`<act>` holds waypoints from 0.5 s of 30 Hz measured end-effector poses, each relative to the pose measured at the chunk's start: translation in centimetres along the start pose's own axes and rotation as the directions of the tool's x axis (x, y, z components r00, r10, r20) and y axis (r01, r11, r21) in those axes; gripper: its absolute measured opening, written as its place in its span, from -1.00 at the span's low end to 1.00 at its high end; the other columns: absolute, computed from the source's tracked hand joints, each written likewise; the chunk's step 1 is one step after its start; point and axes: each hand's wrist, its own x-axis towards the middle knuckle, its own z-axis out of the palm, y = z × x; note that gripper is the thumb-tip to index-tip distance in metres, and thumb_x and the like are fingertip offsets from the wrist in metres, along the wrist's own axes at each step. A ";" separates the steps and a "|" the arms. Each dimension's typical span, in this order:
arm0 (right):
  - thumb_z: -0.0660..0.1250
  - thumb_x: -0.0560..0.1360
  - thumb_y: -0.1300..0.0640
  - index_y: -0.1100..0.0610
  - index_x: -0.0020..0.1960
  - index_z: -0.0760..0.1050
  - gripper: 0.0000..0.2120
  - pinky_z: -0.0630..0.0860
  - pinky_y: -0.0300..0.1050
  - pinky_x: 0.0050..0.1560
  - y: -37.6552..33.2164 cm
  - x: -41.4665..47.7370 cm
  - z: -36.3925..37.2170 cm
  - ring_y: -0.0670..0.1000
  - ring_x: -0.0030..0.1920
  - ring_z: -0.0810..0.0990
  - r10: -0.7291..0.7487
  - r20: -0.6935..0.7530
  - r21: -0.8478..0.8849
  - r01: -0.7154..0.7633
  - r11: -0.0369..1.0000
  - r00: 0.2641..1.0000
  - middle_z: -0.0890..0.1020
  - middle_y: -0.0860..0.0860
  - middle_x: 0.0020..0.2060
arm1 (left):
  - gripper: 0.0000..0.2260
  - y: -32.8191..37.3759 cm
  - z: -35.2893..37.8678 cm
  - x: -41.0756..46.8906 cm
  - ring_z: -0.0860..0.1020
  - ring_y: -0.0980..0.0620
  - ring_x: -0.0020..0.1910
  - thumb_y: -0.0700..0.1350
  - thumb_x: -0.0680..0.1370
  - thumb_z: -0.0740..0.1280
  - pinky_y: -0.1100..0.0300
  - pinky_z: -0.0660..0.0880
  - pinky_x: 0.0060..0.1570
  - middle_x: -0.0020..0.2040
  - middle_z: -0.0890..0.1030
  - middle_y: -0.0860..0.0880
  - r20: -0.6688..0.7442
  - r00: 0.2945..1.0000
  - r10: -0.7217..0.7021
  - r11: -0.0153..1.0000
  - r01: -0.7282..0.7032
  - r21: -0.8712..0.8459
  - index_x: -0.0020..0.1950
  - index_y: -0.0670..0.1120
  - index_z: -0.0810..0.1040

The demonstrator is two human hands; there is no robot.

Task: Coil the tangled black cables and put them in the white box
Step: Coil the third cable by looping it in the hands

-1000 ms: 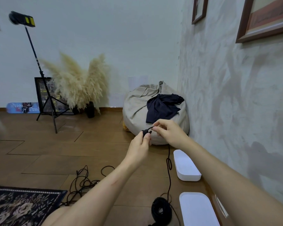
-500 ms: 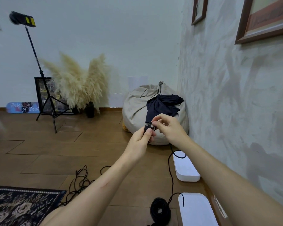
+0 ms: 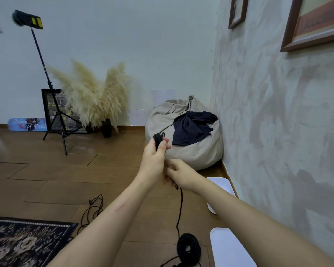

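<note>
My left hand [image 3: 155,157] is raised and grips a small bundle of black cable loops [image 3: 158,139] at chest height. Just below it, my right hand [image 3: 178,174] pinches the same cable, which hangs down as a single strand [image 3: 180,207] to the floor. A finished black coil [image 3: 189,248] lies on the floor near the bottom edge. A tangle of black cable [image 3: 93,211] lies on the floor to the left, beside my left forearm. A white box [image 3: 223,186] sits by the wall, partly hidden by my right arm. A second white piece [image 3: 228,249] lies nearer to me.
A beige beanbag [image 3: 193,151] with a dark cloth [image 3: 191,128] fills the corner. A light stand on a tripod [image 3: 56,116], pampas grass in a vase [image 3: 96,101] and a framed picture stand at the back wall. A patterned rug [image 3: 25,241] lies at bottom left.
My right hand dropped from beside the left hand to below it, sliding down the cable. The left hand now holds a thicker bundle of loops, and the hanging strand is pulled straighter.
</note>
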 end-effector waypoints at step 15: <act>0.21 0.65 0.22 0.01 -0.05 0.63 -0.75 0.51 -0.01 -0.11 -0.2 -0.5 -6.4 -0.01 -0.27 0.54 -0.007 0.022 -0.380 0.015 0.925 1.000 0.62 0.01 -0.31 | -0.69 -4.3 -0.8 0.2 0.56 -0.02 0.00 0.16 0.68 0.13 -0.03 0.49 0.14 -0.05 0.63 0.02 0.365 0.907 -0.210 0.874 0.007 0.485 0.04 -0.01 0.55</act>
